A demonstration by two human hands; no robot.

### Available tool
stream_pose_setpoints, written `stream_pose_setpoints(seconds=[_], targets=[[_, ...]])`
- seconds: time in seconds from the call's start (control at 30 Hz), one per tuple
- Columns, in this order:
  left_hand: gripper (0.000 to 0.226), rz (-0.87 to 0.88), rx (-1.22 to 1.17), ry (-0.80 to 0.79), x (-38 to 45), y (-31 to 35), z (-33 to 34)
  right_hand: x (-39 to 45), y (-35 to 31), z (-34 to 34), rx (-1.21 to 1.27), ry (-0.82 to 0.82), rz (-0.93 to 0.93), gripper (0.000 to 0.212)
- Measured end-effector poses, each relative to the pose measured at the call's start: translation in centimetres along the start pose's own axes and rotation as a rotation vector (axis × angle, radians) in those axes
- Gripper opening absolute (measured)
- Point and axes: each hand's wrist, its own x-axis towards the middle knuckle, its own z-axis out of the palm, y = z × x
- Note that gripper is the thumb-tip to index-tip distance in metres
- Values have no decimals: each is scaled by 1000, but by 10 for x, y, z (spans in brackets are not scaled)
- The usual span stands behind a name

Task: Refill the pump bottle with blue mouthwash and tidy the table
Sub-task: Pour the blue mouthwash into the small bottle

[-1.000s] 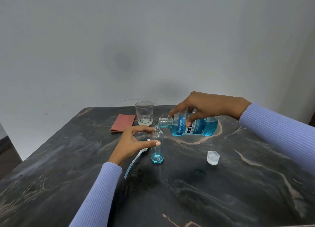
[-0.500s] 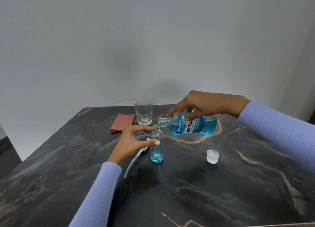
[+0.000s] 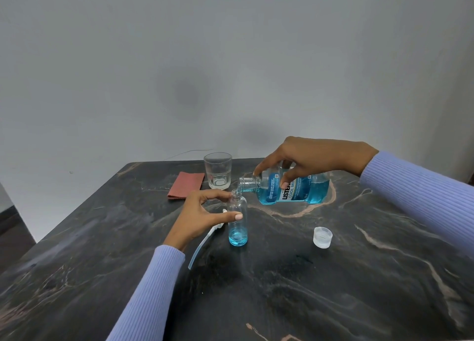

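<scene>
The small clear plastic pump bottle (image 3: 237, 217) stands upright on the dark marbled table (image 3: 333, 289), and everything else is best placed from it. The left hand (image 3: 202, 217) steadies it, thumb across the front of its body and a finger curled round behind near the shoulder, so the fingers are clamped on the bottle. Just above and to the right of its open neck, the right hand (image 3: 305, 158) grips the large clear mouthwash bottle with the blue label (image 3: 289, 189) from above, fingers and thumb wrapped round its sides, and holds it tipped almost flat with its mouth right over the small neck.

As I judge it, the refill is under way but far from done: blue liquid fills only the bottom of the pump bottle, with most of the body showing clear. The big bottle looks to have plenty left.

What remains, by my reckoning, is the rest of the pour, then refitting the pump. The white pump head with its long thin tube (image 3: 205, 240) lies on the table just left of the pump bottle, partly behind the left hand. The translucent white cap (image 3: 322, 237) sits open side up, well to the right, waiting for the big bottle. Behind the pump bottle stand an empty clear drinking glass (image 3: 218, 171) and, further left, a folded reddish cloth (image 3: 186, 185), so the tidying appears not yet begun.
</scene>
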Motion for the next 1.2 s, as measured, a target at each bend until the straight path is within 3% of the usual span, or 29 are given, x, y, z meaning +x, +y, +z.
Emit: stream_pose_setpoints(seconds=[0.7,1.2], targets=[[39,-7,12,0,1,2,1,0,-3,-3,-65,-18,11,52],[49,-26,10,-2,0,3,0,3,-4,-3,-93,-13,8,51]])
